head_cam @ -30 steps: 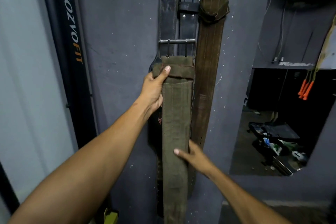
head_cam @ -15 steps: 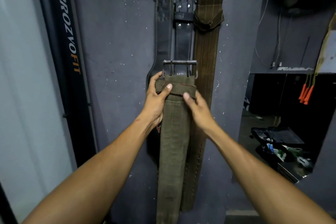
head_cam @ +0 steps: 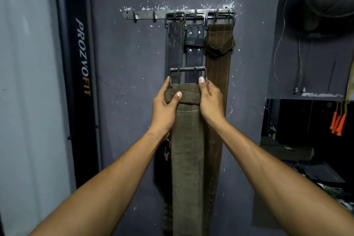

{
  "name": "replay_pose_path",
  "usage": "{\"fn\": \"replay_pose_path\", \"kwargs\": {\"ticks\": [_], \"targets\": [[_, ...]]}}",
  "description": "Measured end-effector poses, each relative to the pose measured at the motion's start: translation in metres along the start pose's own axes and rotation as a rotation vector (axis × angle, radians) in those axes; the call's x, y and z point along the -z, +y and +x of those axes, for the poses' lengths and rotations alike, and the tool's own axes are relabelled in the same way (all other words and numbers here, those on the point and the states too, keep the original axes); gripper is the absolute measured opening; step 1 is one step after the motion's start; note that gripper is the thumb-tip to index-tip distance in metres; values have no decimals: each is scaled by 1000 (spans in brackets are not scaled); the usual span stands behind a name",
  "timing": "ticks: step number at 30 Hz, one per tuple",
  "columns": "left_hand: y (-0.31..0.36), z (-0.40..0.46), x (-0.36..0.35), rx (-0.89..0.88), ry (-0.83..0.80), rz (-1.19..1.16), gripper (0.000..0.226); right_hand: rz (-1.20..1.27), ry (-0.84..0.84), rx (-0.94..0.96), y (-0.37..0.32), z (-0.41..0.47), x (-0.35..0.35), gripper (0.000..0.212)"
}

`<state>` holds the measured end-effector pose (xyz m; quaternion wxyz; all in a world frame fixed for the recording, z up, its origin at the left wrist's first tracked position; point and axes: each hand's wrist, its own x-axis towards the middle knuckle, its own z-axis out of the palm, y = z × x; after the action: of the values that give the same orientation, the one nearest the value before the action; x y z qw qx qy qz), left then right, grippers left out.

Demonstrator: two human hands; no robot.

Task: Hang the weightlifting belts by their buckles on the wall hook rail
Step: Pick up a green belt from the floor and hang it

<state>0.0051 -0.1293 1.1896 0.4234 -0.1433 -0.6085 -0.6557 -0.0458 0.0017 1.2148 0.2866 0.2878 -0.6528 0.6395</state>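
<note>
Green-brown cloth makes up the belt (head_cam: 186, 140) that both hands hold up in front of the dark grey wall (head_cam: 124, 63). The left hand (head_cam: 164, 109) grips the top left side of the olive belt, its fingers (head_cam: 177, 96) closed around the folded edge. The right hand (head_cam: 209, 99) grips the top right side, fingers shut on the cloth and thumb pointing up beside the buckle. The metal buckle (head_cam: 187, 74) sticks up above both hands. It is well below the hook rail (head_cam: 145, 14) and not on a hook. The rest of the belt hangs straight down between the two arms.

The metal rail is high on the wall. Three belts already hang from it by their buckles. A black belt (head_cam: 173, 48) hangs on the left, a narrower black belt with rivets (head_cam: 194, 51) in the middle, and a brown belt (head_cam: 218, 67) on the right. The held belt is in front of them and covers their lower parts. Two hooks at the left end of the rail are bare.

A black banner (head_cam: 82, 59) with the word PROZVOFIT stands to the left. Orange handles (head_cam: 338, 123) hang far to the right.
</note>
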Motion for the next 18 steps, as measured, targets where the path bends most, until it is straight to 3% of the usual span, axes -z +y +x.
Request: {"fn": "replay_pose_path", "kwargs": {"ticks": [9,18], "targets": [[38,66,1,-177,65,125,63,28,-25,141,-38,67,-20,41],[48,177,42,-262,12,120,64,-20,11,95,-63,157,-93,51]]}}
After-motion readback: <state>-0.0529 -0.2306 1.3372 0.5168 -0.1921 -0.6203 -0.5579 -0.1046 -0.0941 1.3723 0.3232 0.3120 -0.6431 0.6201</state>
